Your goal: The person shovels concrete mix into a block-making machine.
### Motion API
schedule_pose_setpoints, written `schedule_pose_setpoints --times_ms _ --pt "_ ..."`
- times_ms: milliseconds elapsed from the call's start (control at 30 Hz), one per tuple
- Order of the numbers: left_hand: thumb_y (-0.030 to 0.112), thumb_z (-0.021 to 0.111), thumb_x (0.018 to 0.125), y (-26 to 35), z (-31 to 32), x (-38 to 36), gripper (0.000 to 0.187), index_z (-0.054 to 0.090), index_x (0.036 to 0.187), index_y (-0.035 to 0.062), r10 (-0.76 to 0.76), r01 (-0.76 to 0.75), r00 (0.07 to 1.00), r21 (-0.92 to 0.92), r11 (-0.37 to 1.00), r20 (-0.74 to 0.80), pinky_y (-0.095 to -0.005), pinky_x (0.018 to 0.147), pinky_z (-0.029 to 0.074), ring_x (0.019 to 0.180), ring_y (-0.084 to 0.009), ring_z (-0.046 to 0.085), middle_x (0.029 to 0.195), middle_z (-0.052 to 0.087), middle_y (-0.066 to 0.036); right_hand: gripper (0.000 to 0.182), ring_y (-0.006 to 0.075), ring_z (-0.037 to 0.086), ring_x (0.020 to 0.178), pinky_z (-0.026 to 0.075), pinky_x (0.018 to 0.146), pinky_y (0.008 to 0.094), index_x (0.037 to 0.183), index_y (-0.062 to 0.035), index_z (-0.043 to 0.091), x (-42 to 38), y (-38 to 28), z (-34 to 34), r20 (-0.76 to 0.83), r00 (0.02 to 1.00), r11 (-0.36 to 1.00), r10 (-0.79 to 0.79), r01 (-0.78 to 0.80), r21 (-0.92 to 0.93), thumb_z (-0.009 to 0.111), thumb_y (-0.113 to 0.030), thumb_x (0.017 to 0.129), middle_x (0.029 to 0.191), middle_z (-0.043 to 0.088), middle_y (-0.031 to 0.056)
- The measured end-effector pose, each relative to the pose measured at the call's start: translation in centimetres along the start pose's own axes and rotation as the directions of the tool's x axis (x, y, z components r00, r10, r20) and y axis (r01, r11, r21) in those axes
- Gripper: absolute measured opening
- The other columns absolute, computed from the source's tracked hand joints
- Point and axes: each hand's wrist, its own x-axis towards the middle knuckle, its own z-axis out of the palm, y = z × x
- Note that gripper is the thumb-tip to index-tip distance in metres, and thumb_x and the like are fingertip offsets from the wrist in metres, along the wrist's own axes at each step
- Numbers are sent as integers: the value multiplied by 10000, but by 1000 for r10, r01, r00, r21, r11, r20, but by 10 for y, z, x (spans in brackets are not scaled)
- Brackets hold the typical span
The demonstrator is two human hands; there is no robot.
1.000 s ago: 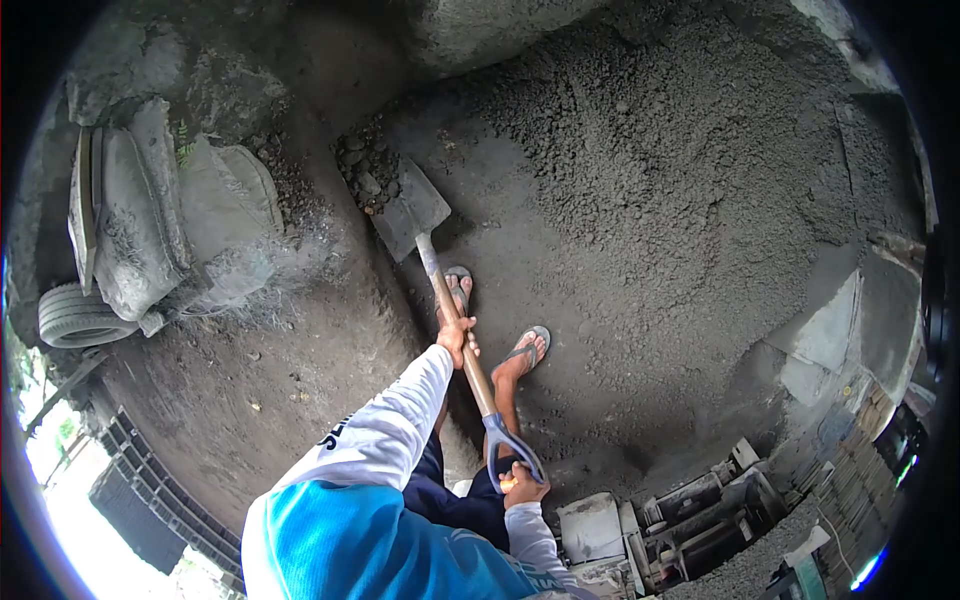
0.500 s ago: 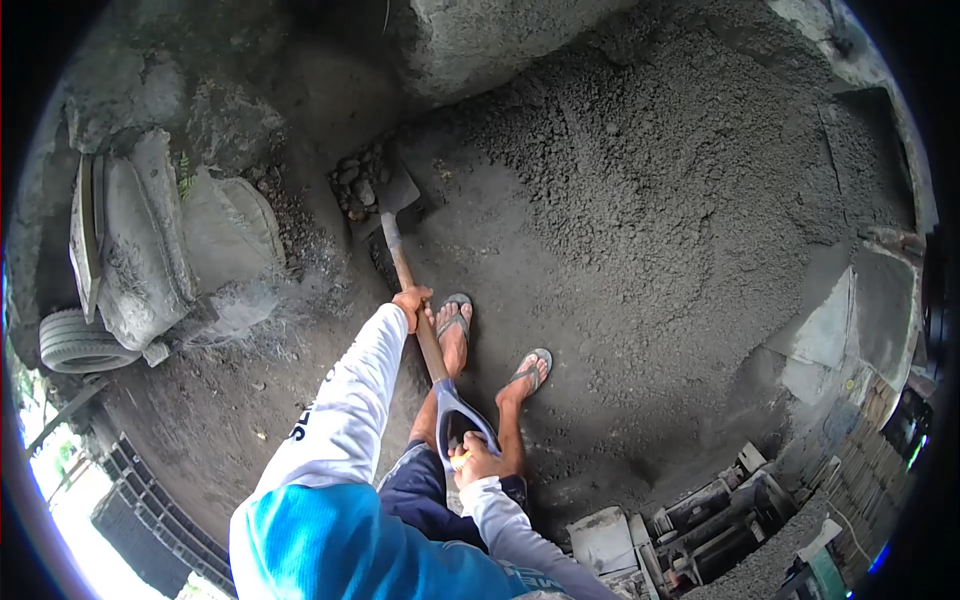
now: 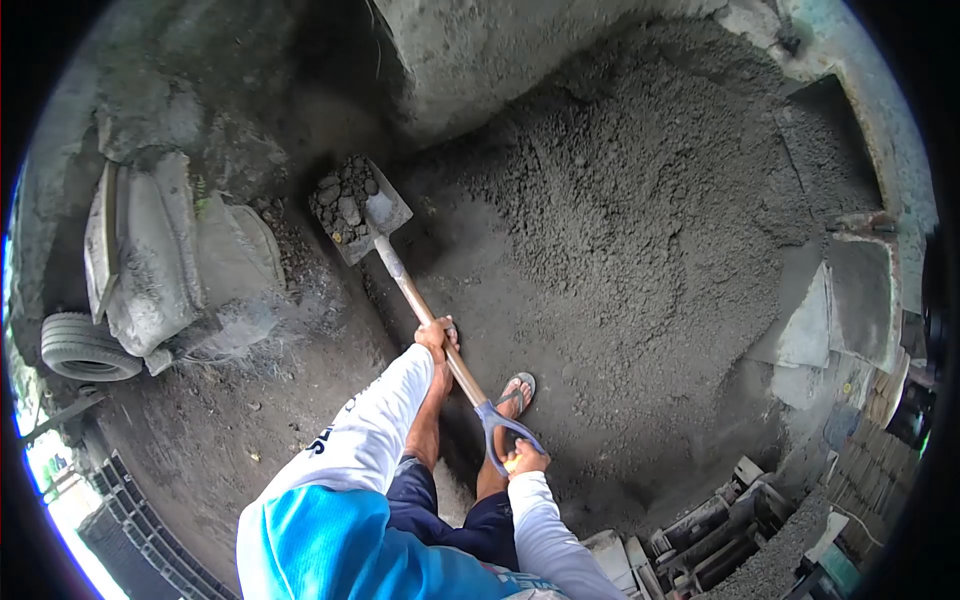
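Behind the loaded shovel (image 3: pixel 352 208) — wheelbarrow (image 3: pixel 150 255), tyre (image 3: pixel 85 348) — beside gravel heap (image 3: pixel 660 200).

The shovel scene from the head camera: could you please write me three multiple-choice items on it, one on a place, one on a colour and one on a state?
1. Where does the left hand grip the shovel?
A. on the wooden shaft
B. on the blade
C. on the end grip

2. What colour is the shovel's D-shaped grip, held by the right hand?
A. red
B. blue-grey
C. yellow

3. What state is the shovel blade in?
A. bare and clean
B. buried in the big gravel pile
C. loaded with stones and dirt

Answers: 1 A, the hand wraps the shaft about midway along. 2 B, the forked grip shows blue-grey against the ground. 3 C, lumps of stone lie heaped on the blade, left of the pile.
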Motion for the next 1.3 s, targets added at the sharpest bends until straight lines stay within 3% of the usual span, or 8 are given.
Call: schedule_pose_setpoints --times_ms 167,467,667,967,1167,1233,1267,1300 --pt "184 704 850 -6 -3 -74 213 525 902 81 -25 51 984 -138 989 179 -421 483 493 499 -235 522 661 500 -73 109 207 500 471 487 453 423 706 -50 545 -34 -56 -48 31 999 994 17 -14 -110 622 -54 783 589 468 54" --pt "178 688 865 8 13 -193 139 594 947 118 9 18 991 -202 979 131 -481 477 483 489 -260 492 714 531 -85 158 196 427 464 456 474 449 711 -106 515 -112 -132 -86 219 976 996 11 10 -91 608 -42 821 581 402 29" --pt "225 727 843 -94 6 -221 243 533 907 94 -159 204 964 -208 957 212 -513 525 494 542 -287 537 673 499 -90 115 207 447 548 442 556 460 723 -132 541 -4 -135 -220 197 963 958 181 -128 -255 626 -146 797 615 450 15" --pt "176 631 899 -201 5 -207 167 522 1000 100 -379 406 903 -111 907 202 -546 557 524 580 -300 543 792 493 -107 136 219 473 538 456 573 445 721 -127 540 -88 -153 -100 142 990 958 2 38 -283 636 -156 813 605 462 26" --pt "237 638 867 -10 -25 -266 158 557 744 179 -207 308 927 -319 896 314 -439 522 434 538 -230 466 565 413 -17 152 227 490 532 465 584 435 719 -124 540 -112 -159 -36 222 975 960 -27 87 -264 642 -163 824 598 470 33" --pt "344 682 819 114 -37 -340 228 536 720 200 204 -112 963 -431 895 175 -427 516 405 531 -245 449 607 422 -10 157 229 496 530 468 587 432 719 -123 540 -122 -169 8 378 926 967 -6 101 -232 645 -165 828 595 473 36" --pt "349 716 796 185 -55 -355 269 513 733 183 251 -42 905 -516 856 343 -433 517 412 539 -241 465 602 419 -14 159 231 499 529 469 589 430 719 -123 540 -128 -172 44 510 860 979 19 88 -186 646 -166 830 594 474 37" --pt "328 736 792 252 -70 -390 288 498 739 174 419 -138 831 -593 793 367 -426 512 429 537 -219 487 589 434 -6 109 243 549 600 482 610 445 802 -118 568 -142 -176 97 753 633 977 180 -28 -210 654 -182 823 650 530 53"
